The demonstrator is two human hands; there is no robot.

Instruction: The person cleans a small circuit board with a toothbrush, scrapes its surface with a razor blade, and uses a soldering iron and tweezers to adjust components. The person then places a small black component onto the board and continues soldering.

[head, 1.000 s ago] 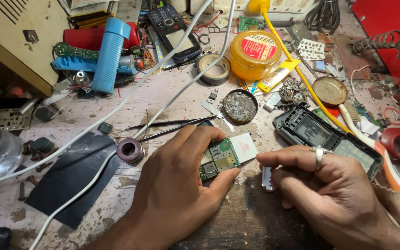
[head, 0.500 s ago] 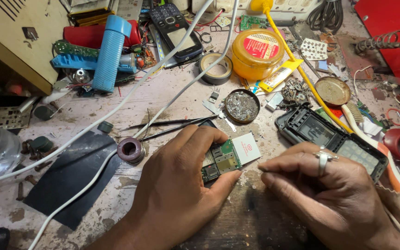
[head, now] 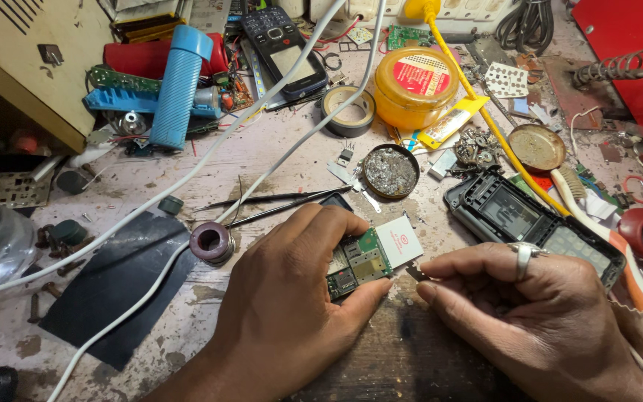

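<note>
Left hand (head: 292, 298), palm down with fingers curled, pinches a small green circuit board (head: 359, 262) between thumb below and fingertips above. The board lies nearly flat just above the table (head: 277, 149); its long axis runs from the hand's palm side up and away to the right, ending in a white square panel (head: 399, 240) that points toward the open phone shell (head: 507, 216). Right hand (head: 537, 313), wearing a ring (head: 524, 253), is loosely closed, thumb and forefinger pressed together just beside the board's right edge; whether they hold anything cannot be told. A small dark chip (head: 416, 273) lies between the two hands, close to the right fingertips.

Beyond the left hand's knuckles lie tweezers (head: 277, 201) and a round tin of solder scraps (head: 390, 170); a purple spool (head: 210, 241) sits just left of the left hand, touching a white cable (head: 113, 249). Bare table shows only near the wrists and in a narrow strip ahead of the board; farther off, a yellow jar (head: 414, 85), tape roll (head: 347, 110) and dark phone (head: 284, 45) crowd the surface.
</note>
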